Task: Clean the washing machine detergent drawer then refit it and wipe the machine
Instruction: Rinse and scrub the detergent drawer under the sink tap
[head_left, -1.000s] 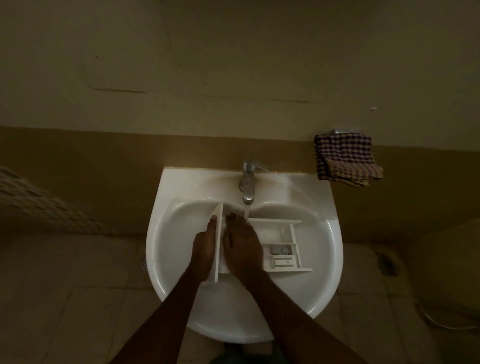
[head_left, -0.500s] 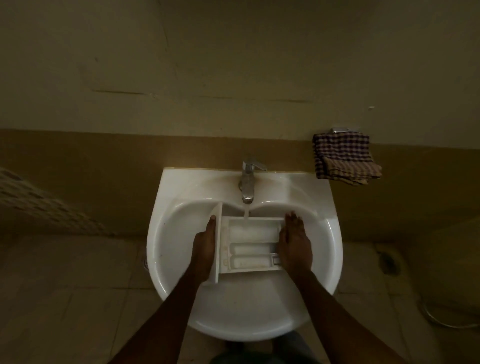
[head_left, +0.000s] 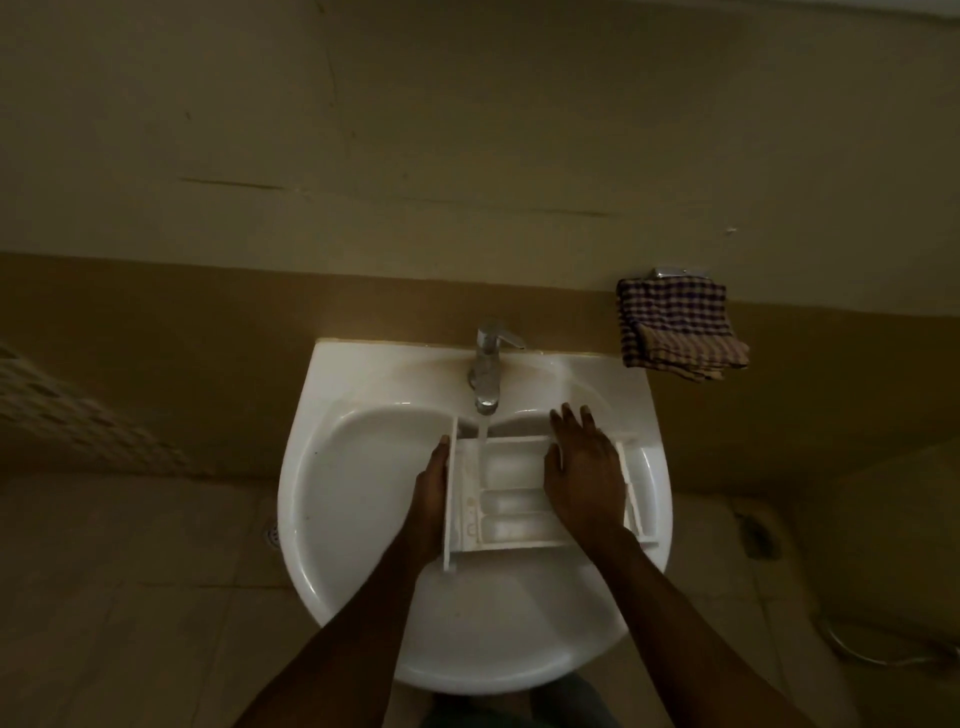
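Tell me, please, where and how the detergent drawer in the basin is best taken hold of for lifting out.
Probably by its front panel, from the left: it stands upright as a broad flat plate at the detergent drawer's left end, where the left hand lies against it. The right hand could steady the long tray's right end.
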